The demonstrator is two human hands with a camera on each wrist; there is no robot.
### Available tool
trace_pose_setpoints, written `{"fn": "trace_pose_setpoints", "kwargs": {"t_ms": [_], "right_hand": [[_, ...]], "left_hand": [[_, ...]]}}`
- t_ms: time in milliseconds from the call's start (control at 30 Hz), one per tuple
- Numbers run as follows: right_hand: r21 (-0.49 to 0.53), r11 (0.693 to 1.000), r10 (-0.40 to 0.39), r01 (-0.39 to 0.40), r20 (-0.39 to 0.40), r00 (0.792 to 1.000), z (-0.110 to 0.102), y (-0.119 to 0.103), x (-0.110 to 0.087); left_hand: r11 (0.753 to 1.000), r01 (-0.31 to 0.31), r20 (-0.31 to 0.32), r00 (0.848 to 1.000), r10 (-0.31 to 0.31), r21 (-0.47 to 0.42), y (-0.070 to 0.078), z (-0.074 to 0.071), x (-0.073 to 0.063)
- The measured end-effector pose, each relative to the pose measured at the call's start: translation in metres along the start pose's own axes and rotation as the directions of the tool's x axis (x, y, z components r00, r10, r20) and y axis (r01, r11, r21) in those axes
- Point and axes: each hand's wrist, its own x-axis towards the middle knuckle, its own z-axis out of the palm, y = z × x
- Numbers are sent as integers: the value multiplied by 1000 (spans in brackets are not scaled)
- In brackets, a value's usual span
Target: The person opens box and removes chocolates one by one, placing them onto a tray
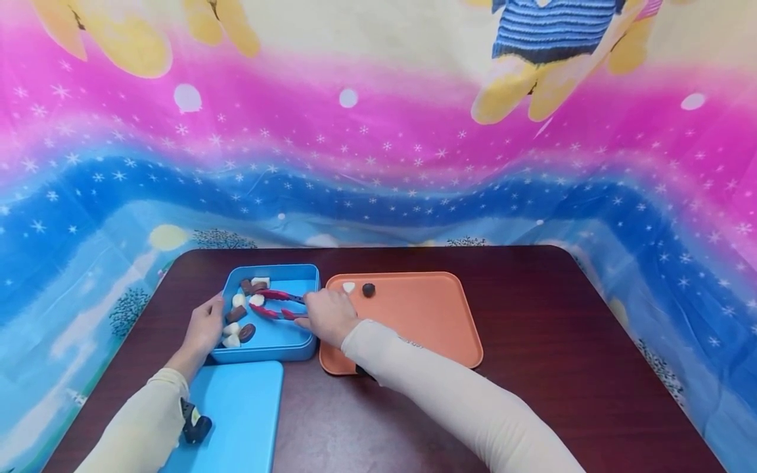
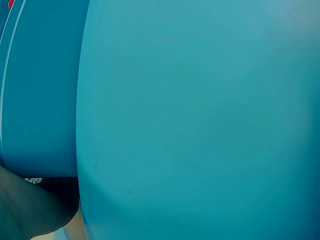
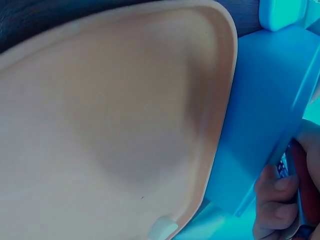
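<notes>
The right hand's (image 1: 330,316) fingers (image 3: 272,212) are gripping red-tipped tongs (image 1: 275,295), a white candy (image 1: 257,299) sitting between the tips inside the blue lunchbox (image 1: 266,355); the left hand (image 1: 206,325) is touching its side, grip unclear. Weak squeezing is risking a drop.

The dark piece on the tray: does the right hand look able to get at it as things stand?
Probably yes: the dark piece lies uncovered on the tray, close to the right hand, though tongs occupy its grip.
</notes>
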Motion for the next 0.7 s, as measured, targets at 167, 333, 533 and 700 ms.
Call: {"fn": "trace_pose_setpoints", "kwargs": {"t_ms": [167, 333, 533, 700], "right_hand": [[51, 999, -8, 9, -5, 1000, -1, 5, -4], [179, 984, 17, -18, 10, 1000, -3, 10, -8], [258, 966, 7, -5, -7, 1000, -13, 13, -16], [286, 957, -46, 48, -16, 999, -24, 18, -28]], "left_hand": [[1000, 0, 14, 1000, 0, 6, 0, 1, -2], [1000, 3, 14, 1000, -3, 5, 1, 1, -2], [1000, 10, 18, 1000, -10, 5, 0, -1, -1], [1000, 14, 23, 1000, -14, 8, 0, -1, -1]]}}
